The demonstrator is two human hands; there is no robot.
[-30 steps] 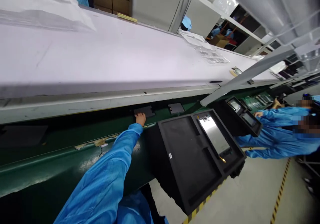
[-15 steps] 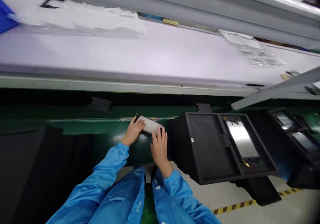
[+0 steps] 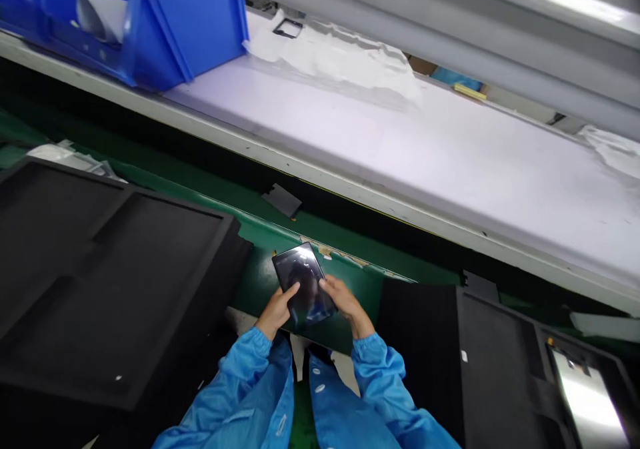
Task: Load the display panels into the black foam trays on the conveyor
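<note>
A display panel (image 3: pixel 306 282), its dark glossy face turned up towards me, is held over the green bench surface. My left hand (image 3: pixel 276 310) grips its lower left edge, the thumb lying on the glass. On the right edge, my right hand (image 3: pixel 345 299) closes with its thumb on the face. The fingers under the panel are hidden. Another panel with a silvery back (image 3: pixel 590 395) lies in a compartment of the black foam tray (image 3: pixel 493 335) at my right.
A black foam tray stack (image 3: pixel 155 289) stands at my left. Behind the green bench (image 3: pixel 255 282) runs a white shelf (image 3: pixel 480 169) with blue bins (image 3: pixel 187 29) and a crumpled white sheet (image 3: pixel 345 62). A dark flat piece (image 3: pixel 283 200) lies behind the bench edge.
The panel has been turned from its pale back to its dark glossy face, and both hands now grip its sides. The camera view has swung left, bringing the left tray and blue bins into sight.
</note>
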